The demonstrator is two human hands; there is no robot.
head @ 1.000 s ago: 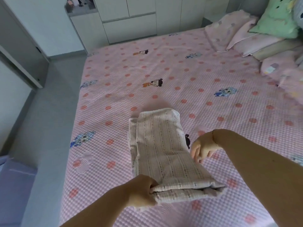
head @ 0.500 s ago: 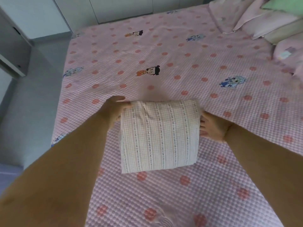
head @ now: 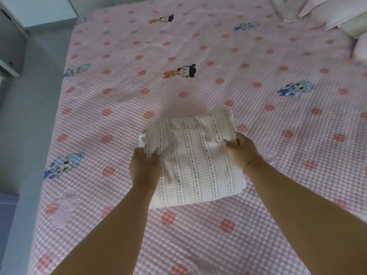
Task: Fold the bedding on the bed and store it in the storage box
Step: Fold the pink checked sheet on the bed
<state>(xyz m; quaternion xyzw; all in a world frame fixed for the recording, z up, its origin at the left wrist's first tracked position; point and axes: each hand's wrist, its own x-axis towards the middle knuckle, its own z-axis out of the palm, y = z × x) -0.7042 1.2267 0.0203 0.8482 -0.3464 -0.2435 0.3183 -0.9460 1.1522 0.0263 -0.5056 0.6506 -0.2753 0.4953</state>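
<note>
A folded cream bedding piece [head: 195,159] with thin patterned stripes lies as a thick square bundle on the pink dotted bed sheet [head: 258,120]. My left hand [head: 145,167] grips its left edge, thumb on top and fingers tucked under the side. My right hand [head: 241,148] grips its right edge the same way, thumb pressed on the top face. The bundle's near edge rests on the sheet; whether the far edge is lifted is unclear. No storage box is in view.
Pink pillows [head: 325,12] are piled at the bed's far right corner. The grey floor [head: 25,120] runs along the bed's left side, with white cabinets [head: 39,8] at the far left. Cartoon figures are printed on the sheet.
The long bundle was folded in half into a square. Both hands shifted from its far corners to its side edges, and the view has tilted further down.
</note>
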